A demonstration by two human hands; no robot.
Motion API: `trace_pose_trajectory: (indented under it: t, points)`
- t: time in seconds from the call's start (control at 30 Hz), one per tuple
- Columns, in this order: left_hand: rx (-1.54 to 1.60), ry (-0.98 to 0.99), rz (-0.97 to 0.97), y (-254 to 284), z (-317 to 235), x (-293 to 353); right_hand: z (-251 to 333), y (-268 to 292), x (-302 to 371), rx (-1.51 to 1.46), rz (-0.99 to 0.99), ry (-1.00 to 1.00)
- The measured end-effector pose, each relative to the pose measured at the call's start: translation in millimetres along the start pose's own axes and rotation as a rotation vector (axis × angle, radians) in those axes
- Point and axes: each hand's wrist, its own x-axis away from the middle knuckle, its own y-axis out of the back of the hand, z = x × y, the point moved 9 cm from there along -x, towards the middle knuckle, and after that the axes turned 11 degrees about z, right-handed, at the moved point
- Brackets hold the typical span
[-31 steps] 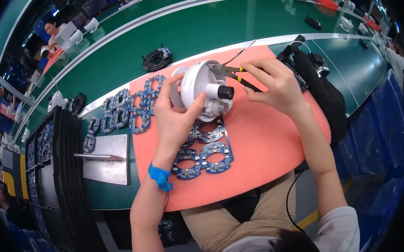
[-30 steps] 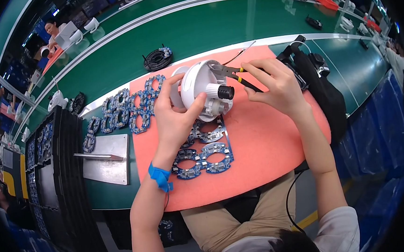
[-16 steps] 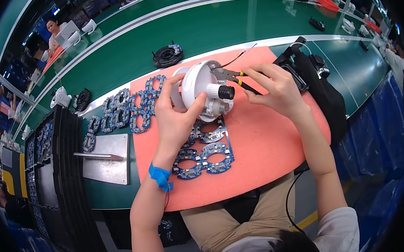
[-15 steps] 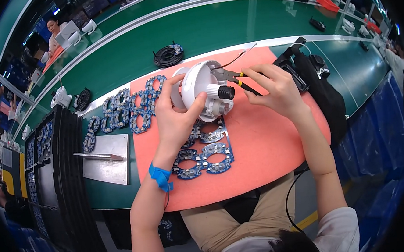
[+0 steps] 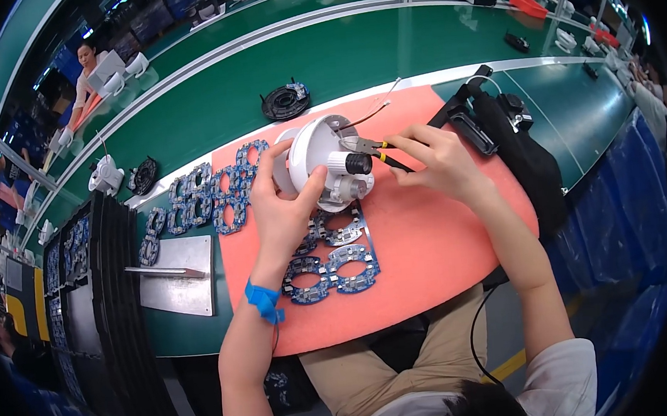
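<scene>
My left hand [image 5: 284,215] is wrapped round a white dome-shaped camera housing [image 5: 308,157], tilted with its hollow side to the right. A lens unit with a black barrel [image 5: 359,164] sticks out of it, and thin wires [image 5: 370,116] trail from its upper edge. In my right hand [image 5: 446,163] is a pair of pliers [image 5: 384,154] with black and yellow handles. Their jaws reach inside the housing near its upper rim; what they grip there is too small to make out. Below the housing, joined blue ring-shaped circuit boards [image 5: 330,274] lie on the pink mat [image 5: 436,239].
More circuit boards [image 5: 228,196] lie at the left, beside a metal plate with a handle [image 5: 177,296] and stacked black trays [image 5: 117,323]. A black round part [image 5: 286,101] rests on the green belt [image 5: 384,42]. Black equipment [image 5: 510,134] stands right. A person [image 5: 86,78] sits far left.
The view has shifted slightly. Both hands, with the housing and the pliers, appear a little further left and lower. The pliers' jaws stay inside the housing.
</scene>
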Motion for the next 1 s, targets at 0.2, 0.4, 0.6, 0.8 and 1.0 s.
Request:
trace_pose_trajectory:
  t: [0.2, 0.4, 0.6, 0.8, 1.0]
  points:
    - [-0.030, 0.001, 0.000, 1.6, -2.6, 1.6, -10.8, -5.0, -0.4, -0.172, 0.039, -0.025]
    - [-0.047, -0.031, -0.002, 0.7, -4.5, 1.0, -18.1, -10.1, 1.4, -0.292, 0.078, -0.065]
    - [-0.012, -0.034, -0.004, 0.4, -2.5, 1.3, -24.9, -21.0, 2.2, -0.466, 0.093, -0.117]
    - [0.028, 0.040, 0.006, 1.5, 1.4, 0.7, -28.2, -14.2, 2.4, -0.496, 0.082, -0.115]
    - [0.033, -0.009, -0.071, 17.9, 11.1, -0.4, -64.4, 0.7, 20.4, -0.665, 0.251, -0.244]
